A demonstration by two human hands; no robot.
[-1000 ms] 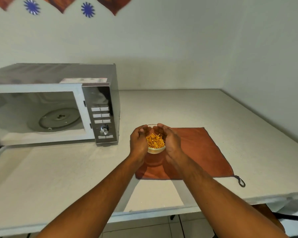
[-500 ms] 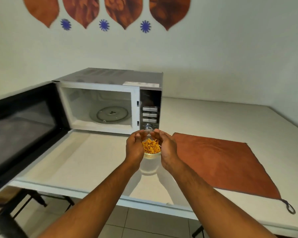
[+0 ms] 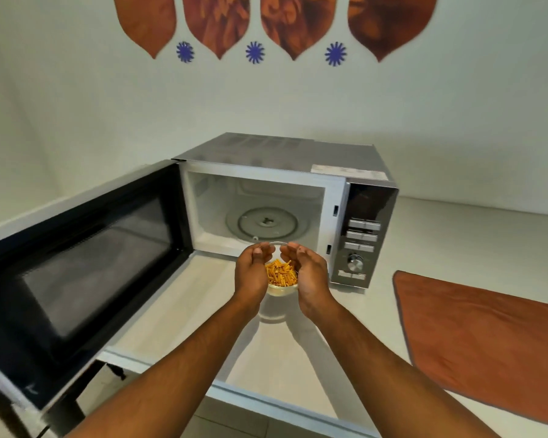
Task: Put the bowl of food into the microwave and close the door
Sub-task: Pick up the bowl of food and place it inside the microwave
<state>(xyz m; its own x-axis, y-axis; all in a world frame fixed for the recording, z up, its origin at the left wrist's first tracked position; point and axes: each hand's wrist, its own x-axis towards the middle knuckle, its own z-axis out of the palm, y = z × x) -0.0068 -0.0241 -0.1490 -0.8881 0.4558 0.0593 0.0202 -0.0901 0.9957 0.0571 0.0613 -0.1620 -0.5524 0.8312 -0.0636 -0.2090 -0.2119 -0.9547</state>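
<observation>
A small glass bowl [image 3: 281, 287] filled with orange stick-shaped food is cupped between both hands. My left hand [image 3: 253, 273] grips its left side and my right hand [image 3: 307, 275] its right side. The bowl hangs above the white counter, just in front of the open cavity of the silver microwave [image 3: 279, 172]. Inside, the glass turntable [image 3: 268, 223] lies bare. The microwave's black-framed door [image 3: 83, 270] is swung wide open to the left.
An orange cloth [image 3: 484, 336] lies on the white counter [image 3: 184, 311] to the right of the microwave. The control panel [image 3: 363, 238] with buttons and a dial is at the microwave's right. The counter's front edge runs under my forearms.
Both hands lifted the bowl off the orange cloth and carried it left and forward to the microwave's opening. The view swung left, so the open door now fills the left side.
</observation>
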